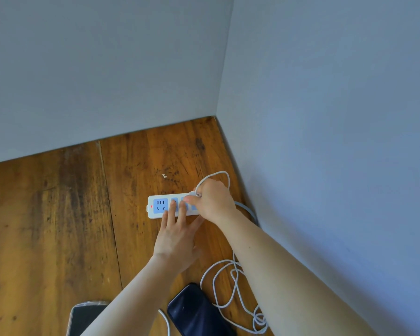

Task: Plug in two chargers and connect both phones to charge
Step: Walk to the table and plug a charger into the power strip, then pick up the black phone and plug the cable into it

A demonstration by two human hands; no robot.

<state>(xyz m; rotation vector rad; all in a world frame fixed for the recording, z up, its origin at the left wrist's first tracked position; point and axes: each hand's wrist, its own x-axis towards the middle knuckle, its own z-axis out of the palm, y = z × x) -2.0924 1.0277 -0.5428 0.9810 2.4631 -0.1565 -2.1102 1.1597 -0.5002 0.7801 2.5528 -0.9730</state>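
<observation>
- A white power strip (155,208) with blue sockets lies on the wooden floor (58,214), far in the corner where two grey walls (325,117) meet. A small red light glows at its left end.
- The left hand (177,236) lies flat on the strip. Its fingers (174,207) are spread apart and press down on the middle sockets — it holds nothing.
- The right hand (212,202) is at the right end of the strip. Its grip is closed around a white charger (192,194), which sits against the strip. I cannot tell if the charger is all the way in.
- A white cable (214,174) makes a loop above the right hand, on the far side.
- A grey cord (246,209) runs from the right end of the strip along the wall.
- More white cable lies in loose loops (228,287) on the floor, near the person, under the right arm.
- A dark phone (197,311) lies on the floor between the two arms, just beside the loops.
- A second phone (83,316) in a clear case lies to the left, near the bottom edge — the left arm hides part of it.
- A short bit of another white cable (166,321) shows between the two phones.
</observation>
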